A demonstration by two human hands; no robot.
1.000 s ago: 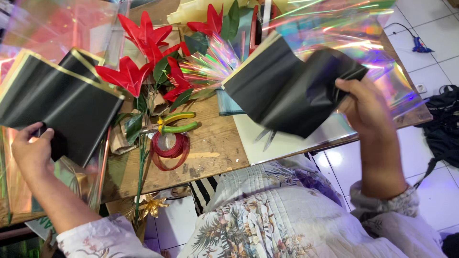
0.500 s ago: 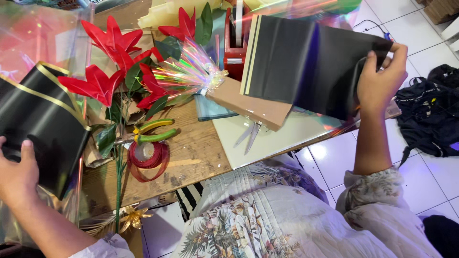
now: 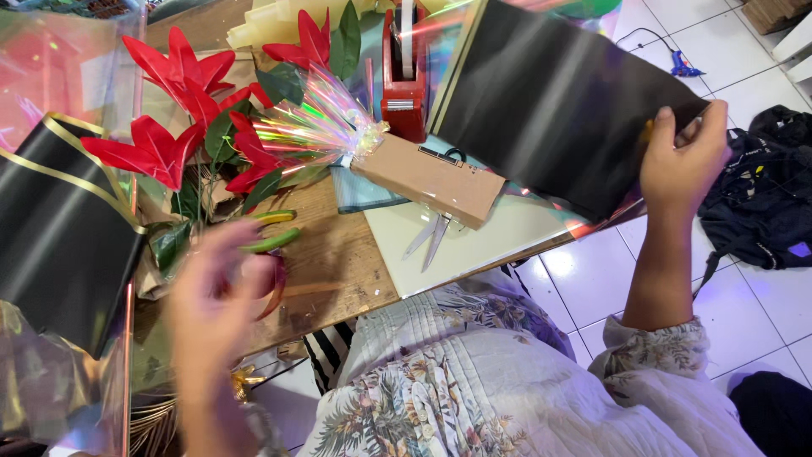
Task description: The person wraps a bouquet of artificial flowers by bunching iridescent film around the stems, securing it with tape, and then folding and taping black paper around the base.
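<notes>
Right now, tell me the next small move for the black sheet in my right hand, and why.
Probably lower the black sheet flat onto the table. Your right hand pinches only its corner, so it hangs tilted above the cardboard box and scissors, while your left hand is blurred, free and holding nothing.

Bare wooden table [image 3: 338, 262] between left hand [image 3: 211, 305] and scissors [image 3: 431, 239]; cardboard box [image 3: 427, 178], tape dispenser [image 3: 404, 76] block beyond.
</notes>
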